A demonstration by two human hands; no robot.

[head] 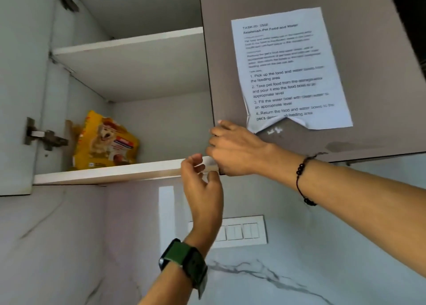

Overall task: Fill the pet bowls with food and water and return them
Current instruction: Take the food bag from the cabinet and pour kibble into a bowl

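A yellow pet food bag (106, 141) with a dog's picture stands at the left of the lower shelf (103, 175) inside an open wall cabinet. My right hand (237, 150) grips the lower left corner of the grey cabinet door (380, 74), fingers curled round its edge. Just below the shelf's front edge my left hand (202, 184) is raised with loosely curled fingers and holds nothing; it is well to the right of the bag. No pet bowls are in view.
A printed task sheet (288, 69) is stuck on the grey door, its bottom edge torn. The upper shelf (129, 51) is bare. The left door (13, 97) stands open on its hinge (46, 136). A white switch panel (244, 231) sits on the marbled wall below.
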